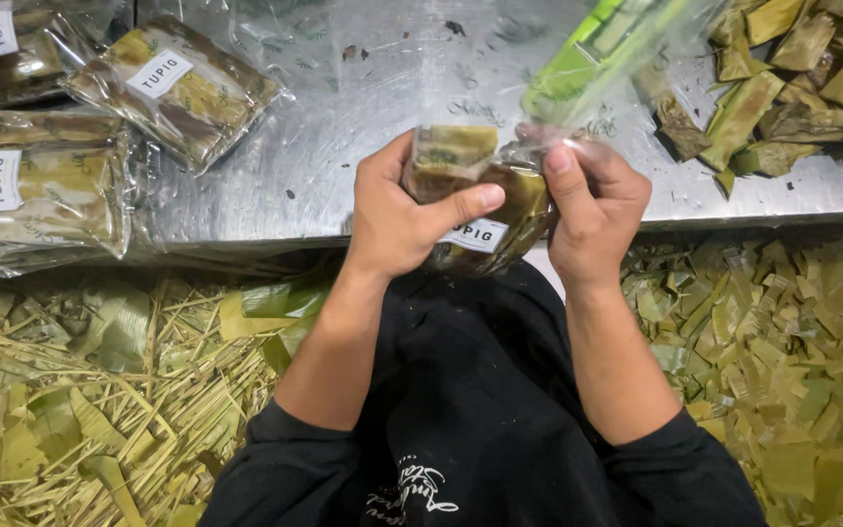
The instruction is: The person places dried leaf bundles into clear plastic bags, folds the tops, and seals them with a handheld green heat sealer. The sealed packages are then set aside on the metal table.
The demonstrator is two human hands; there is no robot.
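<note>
Both hands hold one clear bag of leaf-wrapped pieces just above the near edge of the steel table.

At far left, sealed packets (46, 190) with white labels lie stacked on the table (363, 127), one overhanging its front edge; the bare metal between them and the hands is the only open room. The left hand (397, 210) clamps the clear bag (475, 190) from the side, thumb laid across its front just above the white label, fingers (382, 166) curled behind. The right hand (592, 210) pinches the bag's loose upper plastic, thumb on top. Inside the bag sit brownish-green leaf-wrapped pieces. Farther right, loose leaf-wrapped pieces (792, 78) are heaped on the table. Leaf scraps (782, 342) cover the floor below.
</note>
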